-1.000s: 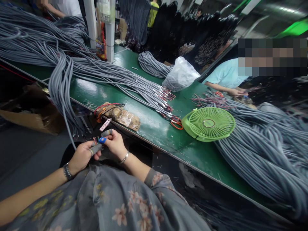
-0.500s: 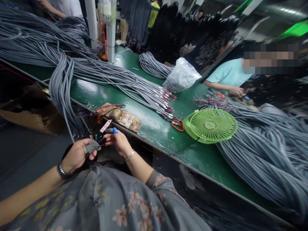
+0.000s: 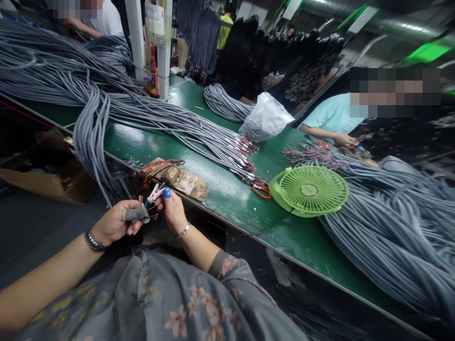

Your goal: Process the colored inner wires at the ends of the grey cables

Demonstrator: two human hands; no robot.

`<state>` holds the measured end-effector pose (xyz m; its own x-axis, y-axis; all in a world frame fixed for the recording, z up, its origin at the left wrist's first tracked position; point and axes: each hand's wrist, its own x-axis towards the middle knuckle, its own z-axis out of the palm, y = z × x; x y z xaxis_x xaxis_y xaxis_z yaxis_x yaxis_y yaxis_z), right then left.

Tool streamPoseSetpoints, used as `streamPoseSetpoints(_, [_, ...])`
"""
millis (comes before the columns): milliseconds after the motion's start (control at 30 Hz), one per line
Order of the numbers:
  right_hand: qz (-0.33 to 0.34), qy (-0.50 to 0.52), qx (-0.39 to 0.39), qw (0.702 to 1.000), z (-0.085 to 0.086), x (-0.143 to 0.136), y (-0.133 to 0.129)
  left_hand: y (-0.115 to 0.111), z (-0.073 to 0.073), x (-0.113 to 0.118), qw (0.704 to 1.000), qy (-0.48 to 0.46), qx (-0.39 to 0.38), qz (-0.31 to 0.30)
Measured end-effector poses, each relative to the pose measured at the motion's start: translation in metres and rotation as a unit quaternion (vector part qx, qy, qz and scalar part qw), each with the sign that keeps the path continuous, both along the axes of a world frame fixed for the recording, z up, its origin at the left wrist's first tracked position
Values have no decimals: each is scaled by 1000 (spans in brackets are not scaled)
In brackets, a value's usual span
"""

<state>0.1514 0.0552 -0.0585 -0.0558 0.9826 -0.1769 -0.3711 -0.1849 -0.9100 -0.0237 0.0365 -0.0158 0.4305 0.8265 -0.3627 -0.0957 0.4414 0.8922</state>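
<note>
My left hand [image 3: 121,219] is closed around the end of a grey cable, and thin coloured wires [image 3: 145,203] fan out past its fingertips. Grey wrapping covers one of its fingers. Close by on the right, my right hand [image 3: 173,211] pinches a pale pink clothespin [image 3: 154,193] between its fingers; a blue cover [image 3: 167,192] sits on the thumb. The clothespin's front end points at the wires. Just beyond both hands, a taped brown block [image 3: 181,179] lies at the table edge, with red and black leads on it.
Grey cable bundles [image 3: 170,118] lie across the green table [image 3: 220,189], some drooping over its edge. A green fan [image 3: 309,188], orange-handled scissors [image 3: 262,188] and a plastic bag [image 3: 265,118] are on it. A co-worker [image 3: 334,116] sits across at the right; a cardboard box [image 3: 46,182] is at lower left.
My right hand has moved slightly left and now grips the clothespin, which has tilted and spread. My left hand still holds the cable end. The view has shifted slightly.
</note>
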Motion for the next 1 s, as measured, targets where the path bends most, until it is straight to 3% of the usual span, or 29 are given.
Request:
streamPoseSetpoints(133, [57,94,-60,992,9,-2,4,3,-1,5,1000,10,0,-1])
streamPoseSetpoints(233, [45,131,-86,987,12,-3,6,4,0,8,1000,10,0,7])
streamPoseSetpoints(533, [14,167,-91,982,16,-8,5,2,0,13,999,30,-4,22])
streamPoseSetpoints(867, [90,174,-138,971,13,3,6,-11,4,6,998,60,29,13])
streamPoseSetpoints(1000, [85,171,-112,975,14,2,3,-20,4,6,997,58,38,47])
